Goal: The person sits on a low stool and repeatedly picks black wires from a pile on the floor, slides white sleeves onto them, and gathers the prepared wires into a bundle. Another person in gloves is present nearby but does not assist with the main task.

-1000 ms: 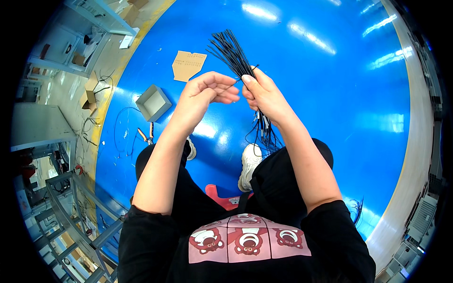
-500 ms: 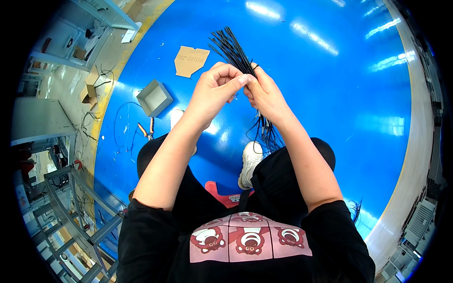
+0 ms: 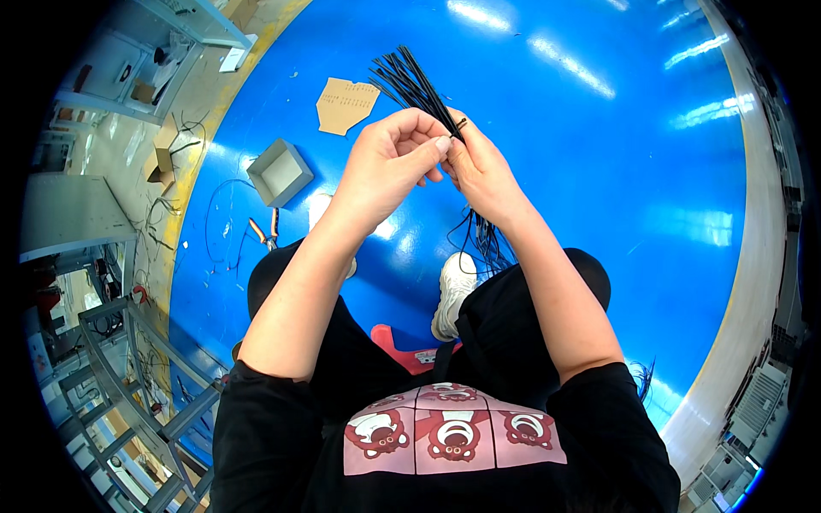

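I note both hands raised at 12 o'clock. Right hand (image 3: 483,167) closed around black wire bundle (image 3: 410,81), steadying it; left hand (image 3: 389,162) fingertips pinch bundle beside it. Grey box (image 3: 280,173) on blue floor (image 3: 599,171) at 10 o'clock.

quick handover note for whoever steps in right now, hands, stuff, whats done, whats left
Left hand: fingers pinching at the top of the black cable bundle.
Right hand: gripping the bundle; loose strands hang below toward the white shoe.
On the blue floor: grey open box, cardboard piece, orange-handled pliers.
Done: cables gathered into one bundle.
Left: whether a tie is on it cannot be told; lower ends look loose.
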